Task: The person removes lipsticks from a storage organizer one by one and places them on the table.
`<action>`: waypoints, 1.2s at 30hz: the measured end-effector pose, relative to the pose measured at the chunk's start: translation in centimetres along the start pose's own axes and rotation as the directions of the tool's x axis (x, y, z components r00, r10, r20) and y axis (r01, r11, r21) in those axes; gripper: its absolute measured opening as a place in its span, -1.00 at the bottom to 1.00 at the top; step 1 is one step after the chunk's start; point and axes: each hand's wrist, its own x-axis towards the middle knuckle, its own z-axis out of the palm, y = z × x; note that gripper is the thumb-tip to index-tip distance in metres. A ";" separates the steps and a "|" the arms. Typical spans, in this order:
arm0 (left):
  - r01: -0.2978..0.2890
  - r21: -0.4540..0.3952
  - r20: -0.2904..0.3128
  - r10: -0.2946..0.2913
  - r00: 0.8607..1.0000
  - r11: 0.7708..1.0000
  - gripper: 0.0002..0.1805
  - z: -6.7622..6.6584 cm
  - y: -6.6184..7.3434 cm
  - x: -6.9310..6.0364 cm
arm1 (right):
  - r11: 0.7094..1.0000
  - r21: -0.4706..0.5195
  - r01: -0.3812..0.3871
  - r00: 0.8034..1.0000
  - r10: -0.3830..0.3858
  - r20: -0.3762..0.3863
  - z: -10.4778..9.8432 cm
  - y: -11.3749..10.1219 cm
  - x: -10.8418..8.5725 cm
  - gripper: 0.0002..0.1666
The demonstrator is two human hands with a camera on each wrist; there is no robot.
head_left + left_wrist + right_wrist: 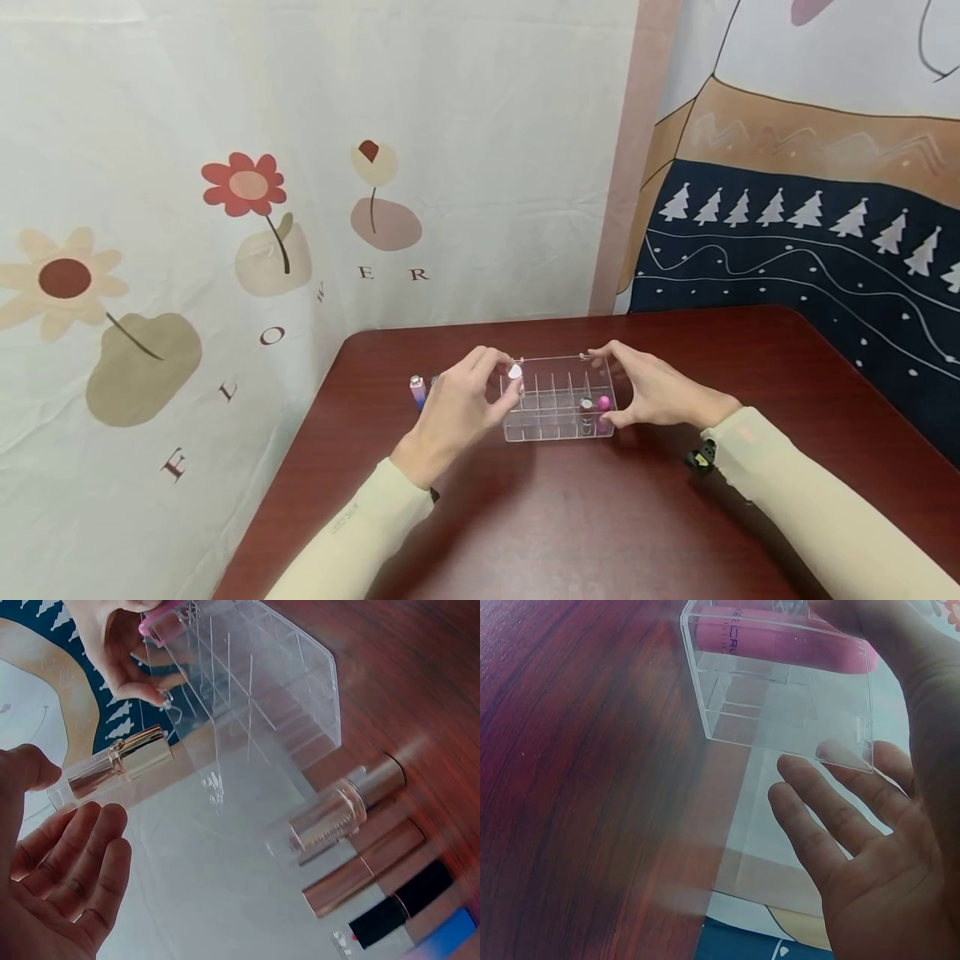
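Note:
Between thumb and fingers, my left hand [461,400] pinches a gold lipstick [120,761] with a clear end, over the left side of a clear compartment organizer [555,427]. My right hand [648,387] grips the organizer's right end, thumb at the front and fingers around the back corner. Inside, toward that end, stand a pink lipstick tube [780,637] and a dark tube with a silvery top [587,406]. The left wrist view shows the held lipstick apart from the organizer's walls.
Left of the organizer stand several lipsticks: a clear-and-gold one [345,806], a rose-gold one [364,866], a black one [401,904] and a pink-and-blue one [417,392]. All are on a dark red wooden table [555,517]. Printed cloth [487,167] hangs behind the table.

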 end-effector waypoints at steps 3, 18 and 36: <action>0.008 -0.001 -0.011 -0.008 1.000 1.000 -0.79 -0.4 -0.3 -0.3 | 1.000 -0.001 -0.001 1.000 0.001 0.002 0.0 0.0 0.0 0.15; 0.116 0.037 0.025 -0.117 0.993 0.993 -0.84 -2.9 -2.7 -1.8 | 1.000 0.001 -0.003 1.000 0.003 0.005 0.0 0.0 0.0 0.16; 0.221 0.080 0.067 -0.227 0.972 0.972 -0.86 -4.8 -5.5 -3.4 | 1.000 0.016 -0.003 1.000 0.003 0.004 0.0 0.1 0.0 0.14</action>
